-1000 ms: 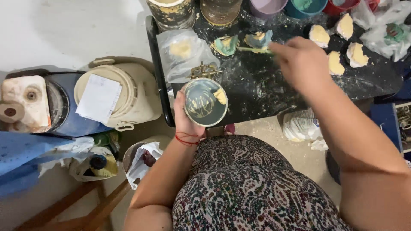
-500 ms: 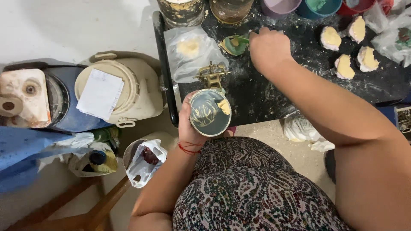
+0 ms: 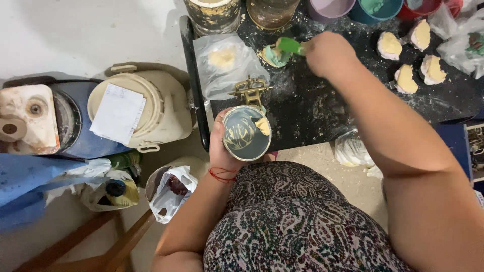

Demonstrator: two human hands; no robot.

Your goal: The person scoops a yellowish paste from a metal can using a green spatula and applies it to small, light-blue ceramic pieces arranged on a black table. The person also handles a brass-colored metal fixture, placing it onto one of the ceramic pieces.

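Basically, black worktable (image 3: pixel 322 111) is dusty and crowded. Left hand (image 3: pixel 222 146) cups a round mixing bowl (image 3: pixel 246 133) off its near edge; tilt spills mix. Right hand (image 3: pixel 325 53), clamped on green spatula (image 3: pixel 291 46), could knock the green-and-cream mould (image 3: pixel 274 55).

Cream lidded bucket (image 3: pixel 151 113) (paper (image 3: pixel 118 113) on top) — plaster casts (image 3: pixel 406 80) far right.

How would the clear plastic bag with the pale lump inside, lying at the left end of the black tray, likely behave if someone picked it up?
The clear plastic bag looks thin and crinkled, so it would probably sag and fold. The pale lump inside would likely slide to the lowest point. Powder dusting the black tray may make the film slippery.
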